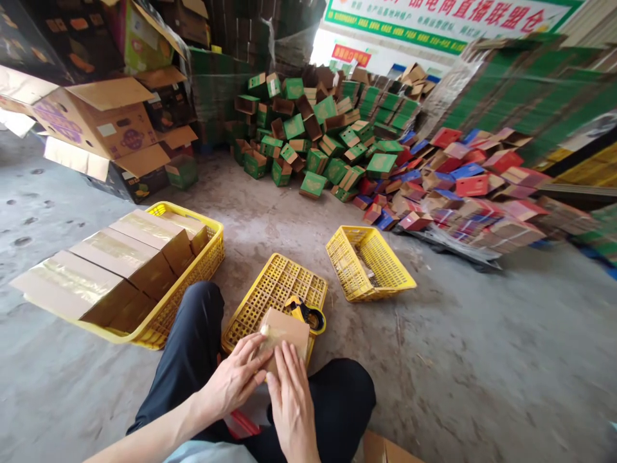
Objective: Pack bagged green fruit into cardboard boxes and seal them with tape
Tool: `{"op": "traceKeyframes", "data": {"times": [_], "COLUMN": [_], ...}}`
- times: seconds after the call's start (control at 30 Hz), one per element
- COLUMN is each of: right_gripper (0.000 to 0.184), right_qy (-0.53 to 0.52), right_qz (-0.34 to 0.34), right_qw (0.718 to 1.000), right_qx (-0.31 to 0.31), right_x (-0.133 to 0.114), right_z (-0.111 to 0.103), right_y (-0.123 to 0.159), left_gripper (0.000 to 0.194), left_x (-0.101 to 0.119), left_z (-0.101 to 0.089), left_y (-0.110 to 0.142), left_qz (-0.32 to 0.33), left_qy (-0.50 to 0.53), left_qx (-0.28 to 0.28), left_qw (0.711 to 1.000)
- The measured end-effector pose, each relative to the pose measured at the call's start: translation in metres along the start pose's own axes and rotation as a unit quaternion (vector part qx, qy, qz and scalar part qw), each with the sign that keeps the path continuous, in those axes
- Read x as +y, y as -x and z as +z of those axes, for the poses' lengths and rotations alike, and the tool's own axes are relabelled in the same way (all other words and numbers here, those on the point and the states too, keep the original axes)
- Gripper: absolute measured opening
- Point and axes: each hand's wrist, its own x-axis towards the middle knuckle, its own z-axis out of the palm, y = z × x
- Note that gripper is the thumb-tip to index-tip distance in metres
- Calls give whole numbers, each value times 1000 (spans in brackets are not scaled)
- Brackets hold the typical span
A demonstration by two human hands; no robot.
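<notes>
A small brown cardboard box (284,331) rests on an upturned yellow plastic crate (274,289) between my knees. My left hand (238,376) lies on the box's near left side, fingers stretched over it. Beside it my right hand (292,402) presses flat on the box's near face, fingers straight and together. A yellow and black tape dispenser (306,312) lies on the crate just behind the box.
A large yellow crate (212,247) at left holds taped brown boxes (120,260). Another yellow crate (369,263) lies tilted at right. Piles of green boxes (313,138) and red and blue boxes (463,190) cover the floor behind. Big cartons (96,122) stack at far left.
</notes>
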Motion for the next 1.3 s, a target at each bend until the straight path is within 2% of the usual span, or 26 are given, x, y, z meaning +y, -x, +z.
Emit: {"op": "traceKeyframes", "data": {"times": [0.13,0.23,0.43,0.53,0.7,0.97,1.3], "right_gripper": [47,44,55,56,59,60,58], "right_qy": [39,84,140,177,225,178,190], "right_qz": [51,69,51,60,92,84,100], "right_qw": [997,993,987,980,968,977,975], "right_qx": [43,43,-59,-65,-70,-81,-63], "right_x": [21,20,-20,-19,-2,-18,-7], "right_z": [-22,-34,-18,-14,-22,-16,-26], "right_y": [-3,-21,-79,-92,-77,-62,-57], "left_gripper": [44,43,47,46,37,38,38], "left_x": [-2,1,4,2,-3,-8,-5], "left_z": [-3,-3,-2,2,7,4,6], "left_y": [-5,-10,-13,-12,-10,-9,-10], "left_qz": [3,4,3,-10,-3,6,-2], "left_qy": [10,6,-9,-15,-15,-11,-8], "left_qx": [-3,2,-10,-17,-17,-16,-5], "left_qw": [1000,1000,1000,1000,1000,1000,1000]}}
